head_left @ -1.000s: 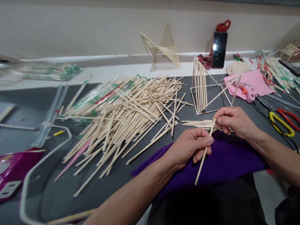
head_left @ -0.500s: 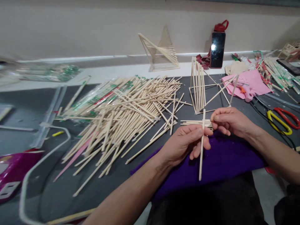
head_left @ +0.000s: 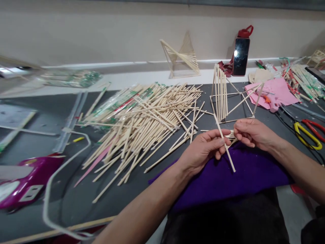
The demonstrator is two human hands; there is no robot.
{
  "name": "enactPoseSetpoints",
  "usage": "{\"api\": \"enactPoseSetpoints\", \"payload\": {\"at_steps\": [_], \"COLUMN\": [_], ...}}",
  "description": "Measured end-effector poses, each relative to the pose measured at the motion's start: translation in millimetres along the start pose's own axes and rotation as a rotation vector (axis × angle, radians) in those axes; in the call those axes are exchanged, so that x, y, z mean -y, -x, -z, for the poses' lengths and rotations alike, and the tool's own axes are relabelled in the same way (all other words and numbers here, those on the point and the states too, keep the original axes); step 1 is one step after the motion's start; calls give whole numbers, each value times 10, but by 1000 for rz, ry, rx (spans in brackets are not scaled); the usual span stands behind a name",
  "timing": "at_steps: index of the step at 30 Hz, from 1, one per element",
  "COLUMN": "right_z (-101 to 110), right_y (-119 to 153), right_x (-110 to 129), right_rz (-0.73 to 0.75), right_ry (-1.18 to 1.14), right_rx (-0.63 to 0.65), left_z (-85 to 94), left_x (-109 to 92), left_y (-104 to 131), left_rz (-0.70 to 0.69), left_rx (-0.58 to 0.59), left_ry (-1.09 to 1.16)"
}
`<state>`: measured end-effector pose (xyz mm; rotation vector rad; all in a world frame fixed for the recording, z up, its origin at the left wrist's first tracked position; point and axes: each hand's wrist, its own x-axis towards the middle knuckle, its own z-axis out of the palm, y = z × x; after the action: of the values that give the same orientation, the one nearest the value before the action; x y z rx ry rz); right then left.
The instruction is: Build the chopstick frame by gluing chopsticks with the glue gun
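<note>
My left hand (head_left: 207,145) pinches a single wooden chopstick (head_left: 230,158) between thumb and fingers, tilted over a purple cloth (head_left: 228,183). Close by on the right, my right hand (head_left: 250,133) has its fingertips pressed together; anything between them is too small or hidden to make out. Behind both hands, a few chopsticks (head_left: 204,131) lie side by side, partly covered by the fingers. Just beyond stands a frame built of chopsticks (head_left: 220,98), with a row of upright sticks on its left side.
A large heap of loose chopsticks (head_left: 152,118) spreads to the left. A magenta glue gun (head_left: 38,176) with a white cable (head_left: 48,193) lies farther left. Scissors (head_left: 308,134) and pink paper (head_left: 283,89) are at right. A second stick model (head_left: 181,57) and a phone (head_left: 241,56) stand behind.
The chopstick in my left hand has swung from nearly upright to a slant, its near end now to the right. My right hand stays pinched beside it. The view has shifted slightly left.
</note>
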<state>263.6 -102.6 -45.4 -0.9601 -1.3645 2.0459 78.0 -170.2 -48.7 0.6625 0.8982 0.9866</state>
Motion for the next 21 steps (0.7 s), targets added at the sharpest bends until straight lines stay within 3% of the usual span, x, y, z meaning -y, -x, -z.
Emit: {"api": "enactPoseSetpoints", "payload": {"at_steps": [10, 15, 18, 21], "right_z": [-140, -124, 8, 301], "right_y": [10, 123, 277, 318], "right_x": [-41, 66, 288, 607], "right_rz": [19, 81, 223, 409], "right_ry": [164, 209, 261, 376], "right_rx": [24, 15, -110, -385], "left_z": [15, 13, -3, -26], "left_x": [35, 16, 2, -7], "left_y": [6, 1, 6, 18], "left_rz": [-43, -36, -9, 17], "left_rx": [17, -42, -70, -77], "left_ry": [-86, -114, -126, -134]}}
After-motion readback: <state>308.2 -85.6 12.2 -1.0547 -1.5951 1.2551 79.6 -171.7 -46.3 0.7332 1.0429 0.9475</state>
